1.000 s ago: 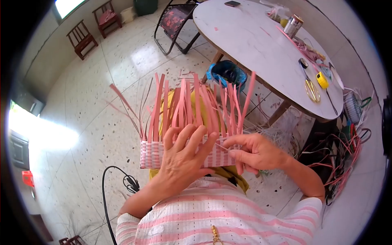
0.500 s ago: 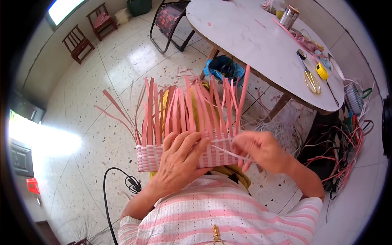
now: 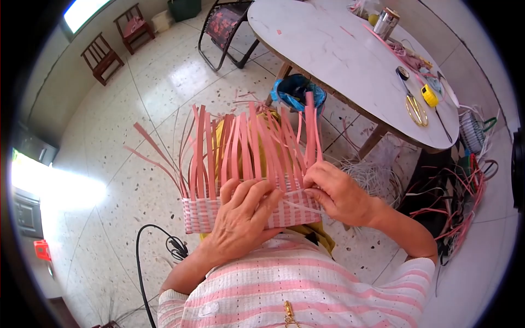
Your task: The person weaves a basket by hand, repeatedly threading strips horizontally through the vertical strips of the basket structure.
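Note:
A pink and white woven basket (image 3: 199, 215) rests across the lap, with long pink strips (image 3: 240, 145) standing up from its upper edge. My left hand (image 3: 244, 213) lies over the front wall of the basket, its fingers bent round the weave near the rim. At the right end of the rim, my right hand (image 3: 342, 191) pinches the base of the upright pink strips between thumb and forefinger. Between the two hands a loose thin white strip (image 3: 301, 206) runs slanting across the basket's front.
The white table (image 3: 339, 60) at upper right carries gold-handled scissors (image 3: 416, 112), a yellow tape measure (image 3: 429, 96) and a can (image 3: 386, 23). Beneath it stands a blue-lined bin (image 3: 298, 93). Loose white strips (image 3: 377, 177) lie on the floor. A folding chair (image 3: 224, 27) is beyond.
My right hand let the white strip drop lower and moved up to the rim, closing on the right-end strips, which have bunched together. My left hand stays on the basket wall.

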Demonstrator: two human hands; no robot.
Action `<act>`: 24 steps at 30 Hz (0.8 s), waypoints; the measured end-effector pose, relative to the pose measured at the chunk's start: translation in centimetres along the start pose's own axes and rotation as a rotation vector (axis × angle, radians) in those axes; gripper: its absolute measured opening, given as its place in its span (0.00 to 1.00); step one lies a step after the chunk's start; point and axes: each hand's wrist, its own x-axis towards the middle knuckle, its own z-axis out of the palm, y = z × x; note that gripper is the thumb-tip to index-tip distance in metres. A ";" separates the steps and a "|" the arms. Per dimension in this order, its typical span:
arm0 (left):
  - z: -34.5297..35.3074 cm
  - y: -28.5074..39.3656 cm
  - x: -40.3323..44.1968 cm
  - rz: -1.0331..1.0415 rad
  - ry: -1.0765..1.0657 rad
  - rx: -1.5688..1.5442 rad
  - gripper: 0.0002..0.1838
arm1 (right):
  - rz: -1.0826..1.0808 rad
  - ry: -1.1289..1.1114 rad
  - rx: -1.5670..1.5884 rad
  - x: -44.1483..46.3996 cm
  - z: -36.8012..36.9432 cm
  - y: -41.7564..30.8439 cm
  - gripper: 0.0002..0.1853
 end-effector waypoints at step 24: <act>-0.2 -0.3 0.6 0.010 0.006 -0.070 0.42 | -0.117 0.009 -0.049 1.4 -0.1 -0.7 0.08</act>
